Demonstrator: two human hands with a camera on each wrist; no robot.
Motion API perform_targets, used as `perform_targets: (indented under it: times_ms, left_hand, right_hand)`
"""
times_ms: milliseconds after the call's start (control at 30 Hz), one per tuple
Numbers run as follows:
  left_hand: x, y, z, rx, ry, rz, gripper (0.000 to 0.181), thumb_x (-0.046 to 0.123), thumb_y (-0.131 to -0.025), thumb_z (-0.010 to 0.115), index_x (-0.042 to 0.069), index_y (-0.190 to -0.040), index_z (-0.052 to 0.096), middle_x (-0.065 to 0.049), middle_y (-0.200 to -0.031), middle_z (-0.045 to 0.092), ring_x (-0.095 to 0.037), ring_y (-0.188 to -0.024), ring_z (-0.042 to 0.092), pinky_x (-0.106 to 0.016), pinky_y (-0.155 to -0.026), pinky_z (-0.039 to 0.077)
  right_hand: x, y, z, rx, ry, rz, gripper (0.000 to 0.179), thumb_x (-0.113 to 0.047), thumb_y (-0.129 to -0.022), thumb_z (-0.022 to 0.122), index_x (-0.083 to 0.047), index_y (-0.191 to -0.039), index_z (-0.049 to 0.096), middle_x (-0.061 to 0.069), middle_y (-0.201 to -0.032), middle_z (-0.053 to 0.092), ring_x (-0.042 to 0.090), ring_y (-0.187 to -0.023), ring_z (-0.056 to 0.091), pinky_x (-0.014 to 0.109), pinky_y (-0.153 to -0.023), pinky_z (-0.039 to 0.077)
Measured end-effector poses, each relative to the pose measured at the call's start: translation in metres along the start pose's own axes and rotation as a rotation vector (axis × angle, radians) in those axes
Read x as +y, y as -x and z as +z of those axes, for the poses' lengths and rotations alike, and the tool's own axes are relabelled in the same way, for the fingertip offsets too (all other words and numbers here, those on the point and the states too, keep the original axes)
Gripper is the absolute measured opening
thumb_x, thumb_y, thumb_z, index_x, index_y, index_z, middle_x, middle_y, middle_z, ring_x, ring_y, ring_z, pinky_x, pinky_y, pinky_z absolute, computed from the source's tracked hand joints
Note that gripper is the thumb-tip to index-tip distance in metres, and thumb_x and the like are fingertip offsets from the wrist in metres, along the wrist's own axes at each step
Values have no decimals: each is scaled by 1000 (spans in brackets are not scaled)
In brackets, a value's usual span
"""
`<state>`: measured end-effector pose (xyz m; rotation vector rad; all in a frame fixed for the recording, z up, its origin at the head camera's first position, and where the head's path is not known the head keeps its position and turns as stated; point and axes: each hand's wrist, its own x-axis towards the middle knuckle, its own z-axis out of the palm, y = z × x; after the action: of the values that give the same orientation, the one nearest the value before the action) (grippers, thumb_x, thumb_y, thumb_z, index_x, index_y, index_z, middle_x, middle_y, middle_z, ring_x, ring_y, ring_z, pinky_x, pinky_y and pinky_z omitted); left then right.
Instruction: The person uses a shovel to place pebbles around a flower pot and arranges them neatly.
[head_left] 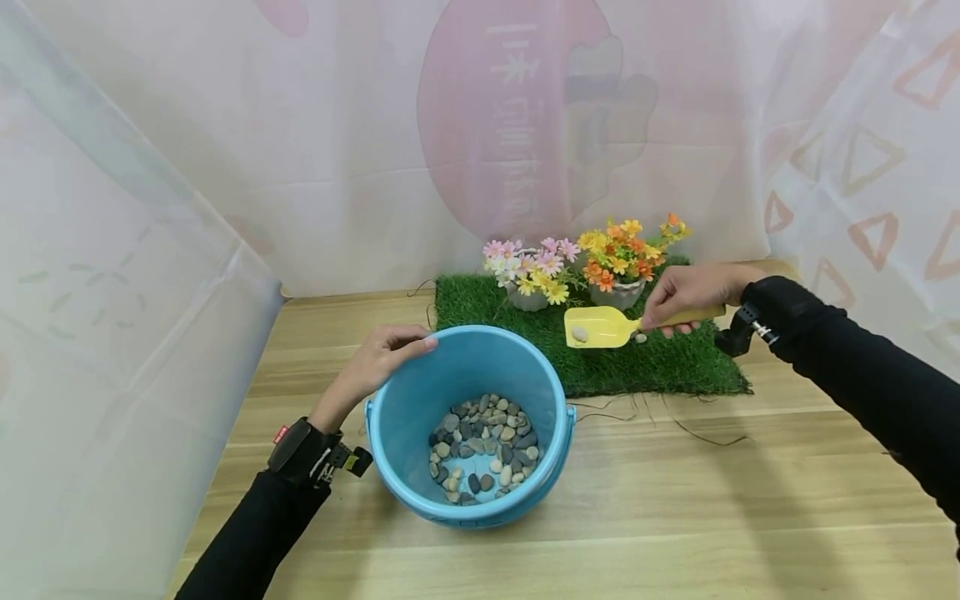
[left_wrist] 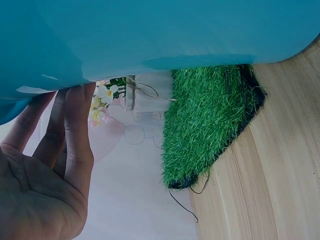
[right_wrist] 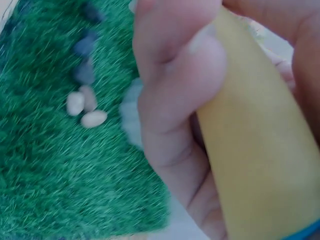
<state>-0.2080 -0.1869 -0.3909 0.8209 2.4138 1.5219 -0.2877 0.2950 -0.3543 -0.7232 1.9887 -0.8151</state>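
Observation:
My left hand point(head_left: 384, 360) grips the far left rim of a blue bucket point(head_left: 405, 400), its thumb over the edge. In the left wrist view its fingers point(left_wrist: 77, 135) lie against the bucket's outer wall. Many grey and tan pebbles point(head_left: 483, 429) cover much of the bucket's bottom. My right hand point(head_left: 690, 298) holds a yellow toy shovel point(head_left: 611, 329) by its handle above the artificial turf point(head_left: 675, 367). One pale pebble point(head_left: 580, 334) sits in the scoop. Several pebbles point(right_wrist: 94, 119), dark and pale, lie on the turf in the right wrist view.
Two potted flowers stand on the turf: pink and yellow blooms point(head_left: 532, 267) and orange and yellow ones point(head_left: 618, 250). Loose dark threads point(head_left: 705, 435) trail onto the wooden table point(head_left: 675, 517). Printed white curtains point(head_left: 360, 167) hang behind and at both sides.

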Motion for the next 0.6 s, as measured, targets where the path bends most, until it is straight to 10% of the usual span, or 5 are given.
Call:
perform_targets:
  times_ms: [267, 600]
  left_hand:
    - [34, 2, 1, -23, -4, 13, 20, 8, -95, 50, -1, -106, 64, -15, -96, 64, -26, -81, 63, -38, -68, 55]
    - [36, 4, 0, -16, -17, -5, 21, 12, -96, 50, 2, -106, 65, -13, -95, 64, -24, -81, 63, -38, -68, 55]
  right_hand:
    - [26, -5, 4, 19, 15, 41, 24, -26, -95, 52, -9, -97, 70, 27, -83, 58, 46, -65, 43, 41, -53, 44]
    - [23, -17, 10, 34, 48, 138, 25, -27, -95, 53, -8, -95, 69, 18, -79, 61, 21, -57, 47, 34, -54, 42]
